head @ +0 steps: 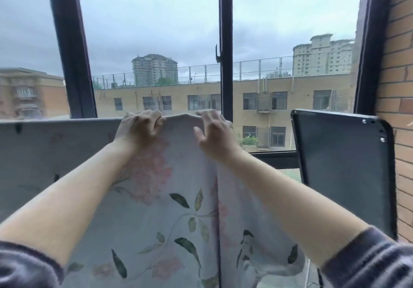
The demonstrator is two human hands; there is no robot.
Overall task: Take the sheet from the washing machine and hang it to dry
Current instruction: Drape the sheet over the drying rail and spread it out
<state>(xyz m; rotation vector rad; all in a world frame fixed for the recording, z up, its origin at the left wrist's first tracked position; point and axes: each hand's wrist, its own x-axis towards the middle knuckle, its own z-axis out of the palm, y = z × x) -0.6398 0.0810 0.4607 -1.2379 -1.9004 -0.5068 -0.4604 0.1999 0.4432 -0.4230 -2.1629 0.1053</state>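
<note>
A pale sheet [176,209] printed with pink flowers and green leaves hangs in front of me, draped over something hidden under its top fold. My left hand [138,126] grips the sheet's top edge with curled fingers. A little to the right, my right hand [212,129] lies on the same edge with fingers spread over the fold and thumb out. Both forearms reach up from dark sleeves. To the left, the sheet spreads wide and flat [44,153].
A large window with dark frames [225,41] stands right behind the sheet, with buildings outside. A dark flat panel with screws [344,167] leans at the right, next to a brick wall [397,86].
</note>
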